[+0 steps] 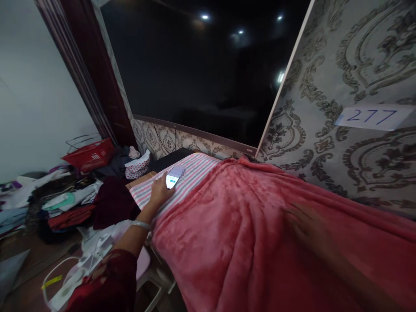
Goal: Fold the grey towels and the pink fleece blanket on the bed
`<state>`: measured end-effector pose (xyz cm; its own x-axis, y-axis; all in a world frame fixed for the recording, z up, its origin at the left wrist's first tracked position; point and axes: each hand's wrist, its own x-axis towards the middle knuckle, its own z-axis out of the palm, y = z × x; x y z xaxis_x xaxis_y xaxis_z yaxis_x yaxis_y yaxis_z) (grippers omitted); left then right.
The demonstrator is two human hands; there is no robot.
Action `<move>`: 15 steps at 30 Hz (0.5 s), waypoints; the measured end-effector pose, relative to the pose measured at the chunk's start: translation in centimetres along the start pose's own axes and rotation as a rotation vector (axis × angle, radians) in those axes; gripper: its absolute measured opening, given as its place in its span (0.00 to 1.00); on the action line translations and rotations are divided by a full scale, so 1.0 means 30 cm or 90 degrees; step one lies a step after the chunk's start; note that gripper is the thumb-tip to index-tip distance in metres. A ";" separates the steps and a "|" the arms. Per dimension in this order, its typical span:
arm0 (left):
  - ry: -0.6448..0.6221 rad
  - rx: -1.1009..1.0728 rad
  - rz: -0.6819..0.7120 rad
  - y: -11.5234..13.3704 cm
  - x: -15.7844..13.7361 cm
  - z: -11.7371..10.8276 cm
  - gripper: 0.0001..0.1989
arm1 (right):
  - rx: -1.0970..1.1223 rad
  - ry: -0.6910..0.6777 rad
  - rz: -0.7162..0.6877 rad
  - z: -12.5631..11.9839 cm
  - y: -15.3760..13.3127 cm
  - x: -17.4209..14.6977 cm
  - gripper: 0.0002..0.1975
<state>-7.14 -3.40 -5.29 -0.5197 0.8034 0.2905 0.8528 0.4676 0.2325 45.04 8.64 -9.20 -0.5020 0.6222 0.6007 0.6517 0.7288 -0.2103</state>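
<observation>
My left hand (160, 191) is closed on a smartphone (173, 177) with a lit screen, over a striped cloth (198, 164) in pink, grey and white. Beside that cloth, a red plush blanket (211, 234) spreads in loose folds across the table and drapes down its front. My right hand (302, 219) is at the blanket on the right, blurred by motion, so its fingers do not show clearly.
A large dark television screen (201, 69) is on the patterned wall behind. A paper with "277" (373, 118) is on the wall at right. Heaped clothes (71, 195), a red basket (91, 154) and a light plastic stool (152, 275) are at left.
</observation>
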 end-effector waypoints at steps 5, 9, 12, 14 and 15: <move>0.035 0.010 -0.028 -0.004 -0.030 -0.048 0.34 | 0.007 -0.101 -0.043 0.163 -0.100 0.270 0.20; -0.041 -0.095 0.053 0.040 -0.204 -0.078 0.22 | 0.027 -0.173 -0.054 0.292 -0.158 0.470 0.23; -0.142 -0.118 0.081 0.074 -0.336 -0.095 0.19 | 0.034 -0.199 -0.024 0.371 -0.184 0.584 0.27; -0.192 -0.110 0.049 0.090 -0.387 -0.108 0.17 | 0.032 -0.219 -0.002 0.411 -0.202 0.648 0.29; -0.216 -0.106 0.025 0.095 -0.401 -0.113 0.17 | 0.029 -0.232 0.003 0.428 -0.213 0.676 0.31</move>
<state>1.37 -12.97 -4.98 -0.4166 0.9090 -0.0148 0.8373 0.3899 0.3833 23.41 20.27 -5.58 -0.6743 0.6802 0.2875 0.6321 0.7330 -0.2514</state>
